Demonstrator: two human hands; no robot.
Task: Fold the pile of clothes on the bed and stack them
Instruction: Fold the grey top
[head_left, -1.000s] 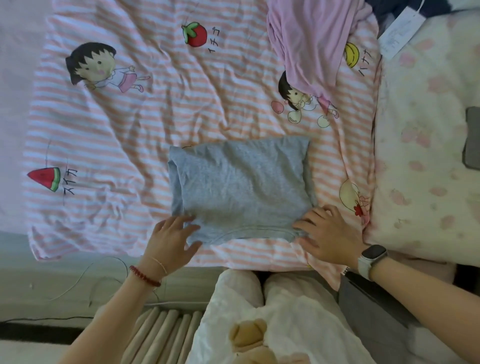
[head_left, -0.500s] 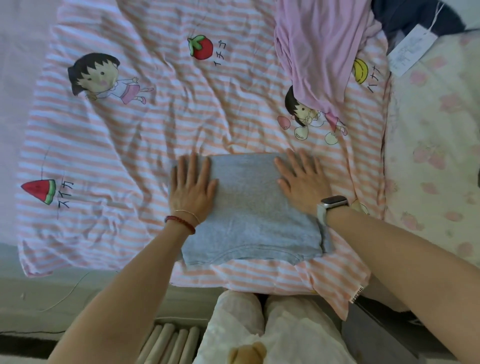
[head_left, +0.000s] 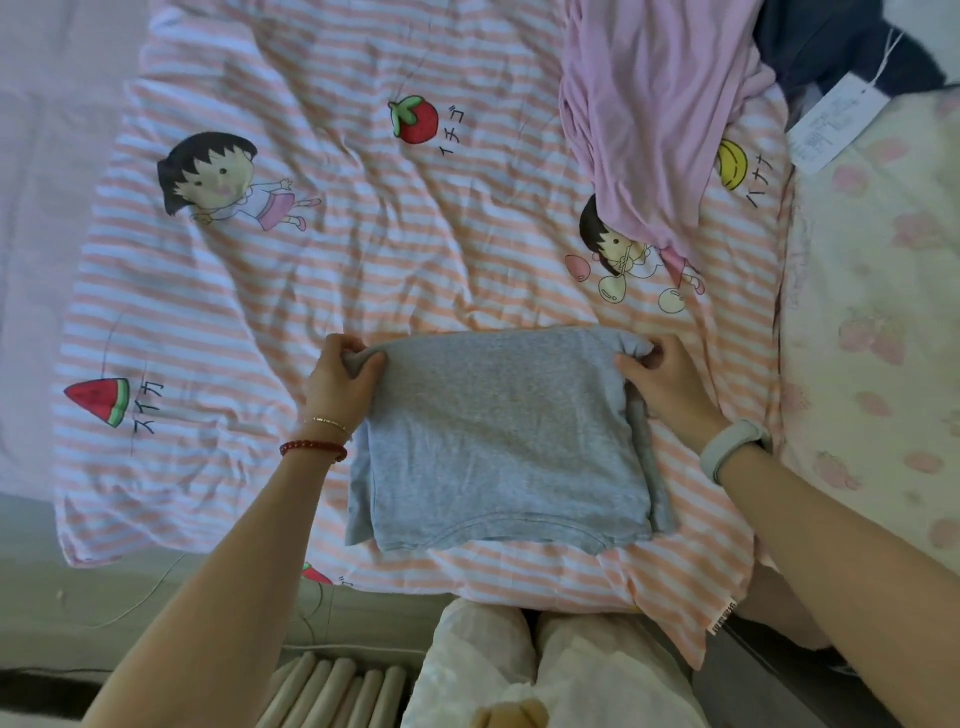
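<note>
Pink-striped cartoon bedsheet (head_left: 311, 291), floral quilt (head_left: 878, 322) alongside, pale floor (head_left: 104, 587) below, soft daylight.

I see the grey folded garment (head_left: 498, 441) lying flat on the striped bed (head_left: 260, 322) near its front edge, its far corners pinched up, while a crumpled pink garment (head_left: 654, 114) lies unfolded farther back to the right.

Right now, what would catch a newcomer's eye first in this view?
The grey shirt, part-folded, lies mid-frame on the striped cartoon sheet, its far corners pinched by the left hand and right hand. A crumpled pink garment waits at the upper right.
</note>
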